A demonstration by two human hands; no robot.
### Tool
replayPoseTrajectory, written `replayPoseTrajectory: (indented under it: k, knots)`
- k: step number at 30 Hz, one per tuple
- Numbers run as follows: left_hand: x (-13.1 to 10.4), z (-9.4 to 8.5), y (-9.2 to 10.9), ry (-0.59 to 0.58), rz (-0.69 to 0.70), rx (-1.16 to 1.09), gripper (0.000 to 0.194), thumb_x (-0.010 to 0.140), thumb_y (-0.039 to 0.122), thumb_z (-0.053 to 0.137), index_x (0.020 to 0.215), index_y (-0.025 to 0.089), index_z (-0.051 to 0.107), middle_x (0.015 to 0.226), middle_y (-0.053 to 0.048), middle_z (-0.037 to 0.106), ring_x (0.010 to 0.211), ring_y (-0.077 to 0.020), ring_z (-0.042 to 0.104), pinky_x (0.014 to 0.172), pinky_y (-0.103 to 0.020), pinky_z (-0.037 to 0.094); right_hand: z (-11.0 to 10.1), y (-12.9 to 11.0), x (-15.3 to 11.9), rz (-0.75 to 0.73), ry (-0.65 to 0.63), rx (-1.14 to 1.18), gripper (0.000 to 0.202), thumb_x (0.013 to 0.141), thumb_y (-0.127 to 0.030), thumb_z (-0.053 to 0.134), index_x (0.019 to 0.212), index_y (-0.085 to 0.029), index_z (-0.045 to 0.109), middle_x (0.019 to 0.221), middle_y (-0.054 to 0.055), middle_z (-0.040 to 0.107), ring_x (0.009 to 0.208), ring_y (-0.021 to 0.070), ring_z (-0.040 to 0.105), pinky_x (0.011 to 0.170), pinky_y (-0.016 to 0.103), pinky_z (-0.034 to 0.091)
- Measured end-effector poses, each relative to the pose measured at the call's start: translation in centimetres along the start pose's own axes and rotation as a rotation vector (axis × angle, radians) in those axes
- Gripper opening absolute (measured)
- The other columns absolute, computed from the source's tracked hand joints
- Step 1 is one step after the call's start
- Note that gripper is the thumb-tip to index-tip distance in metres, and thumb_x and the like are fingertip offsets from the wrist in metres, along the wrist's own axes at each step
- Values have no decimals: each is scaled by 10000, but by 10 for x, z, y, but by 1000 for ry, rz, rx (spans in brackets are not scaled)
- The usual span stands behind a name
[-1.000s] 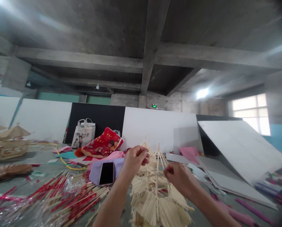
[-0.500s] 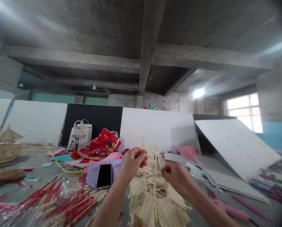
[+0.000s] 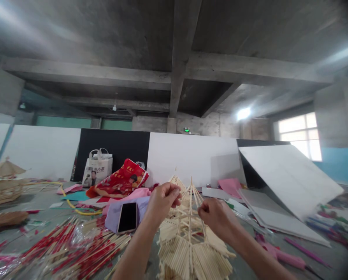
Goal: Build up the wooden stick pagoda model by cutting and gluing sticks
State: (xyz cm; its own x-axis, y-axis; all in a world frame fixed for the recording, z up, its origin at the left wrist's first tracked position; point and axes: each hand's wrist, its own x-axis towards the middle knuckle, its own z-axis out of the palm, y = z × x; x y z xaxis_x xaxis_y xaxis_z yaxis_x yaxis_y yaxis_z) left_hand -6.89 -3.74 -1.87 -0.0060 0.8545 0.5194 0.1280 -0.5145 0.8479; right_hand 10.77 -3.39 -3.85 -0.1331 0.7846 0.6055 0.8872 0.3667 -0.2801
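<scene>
A tiered pagoda model built of pale wooden sticks (image 3: 188, 249) stands right in front of me on the grey table (image 3: 45, 212). My left hand (image 3: 162, 200) pinches thin sticks near the model's pointed top on the left side. On the right side, my right hand (image 3: 216, 216) is closed on another upright stick of the spire. Both forearms reach up from the bottom edge.
A heap of red-wrapped chopsticks (image 3: 74, 249) lies to the left. A black phone (image 3: 128, 217) rests on purple cloth, with a red bag (image 3: 118, 182) and a white tote bag (image 3: 97, 167) behind. Another stick pavilion (image 3: 1, 181) stands far left. Leaning white boards (image 3: 287, 182) stand right.
The view has drifted slightly, so everything sits a little further left. Both hands stay at the top of the stick model, the right one a touch closer in.
</scene>
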Motion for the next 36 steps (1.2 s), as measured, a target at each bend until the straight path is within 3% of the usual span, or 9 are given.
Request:
replayPoseTrajectory:
  k: [24, 30, 36]
  knots:
    - [-2, 6, -2, -57, 62, 122, 205, 739, 335, 517, 756, 143, 584, 674, -27, 625, 523, -108, 585, 470, -185, 419, -6, -6, -1, -8, -42, 4, 207, 659, -204, 429, 504, -187, 564, 476, -5, 524, 473, 104, 430, 471, 247, 199]
    - [-15, 14, -2, -106, 53, 424, 226, 751, 345, 467, 711, 167, 601, 635, -7, 634, 472, -96, 552, 445, -177, 356, -10, -10, 0, 9, -67, 4, 208, 650, -210, 439, 463, -179, 526, 456, -4, 508, 460, 98, 418, 468, 247, 194]
    - [-31, 28, 1, -168, 108, 825, 225, 702, 334, 505, 616, 183, 649, 569, -12, 634, 550, -123, 554, 482, -206, 277, -9, -8, 0, 9, -54, 14, 183, 634, -206, 437, 462, -177, 492, 481, -12, 496, 480, 95, 402, 465, 241, 189]
